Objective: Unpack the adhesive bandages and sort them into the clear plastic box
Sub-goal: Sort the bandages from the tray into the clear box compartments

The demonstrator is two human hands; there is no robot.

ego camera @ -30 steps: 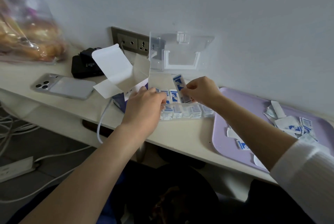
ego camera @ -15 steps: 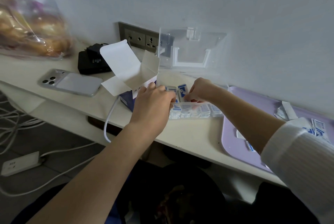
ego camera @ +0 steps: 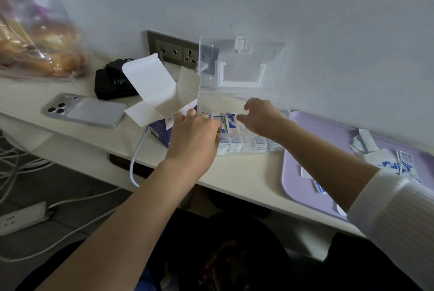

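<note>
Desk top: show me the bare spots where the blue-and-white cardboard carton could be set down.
Freest: the white desk strip between the clear plastic box and the front edge, left of the lilac tray. Also the corner between the silver phone and the clear bread bag. Crowded: cardboard carton, box, left hand and right hand sit packed together.

Left hand (ego camera: 195, 136) palm down; right hand (ego camera: 261, 116) fingers (ego camera: 244, 119) loosely spread.
</note>
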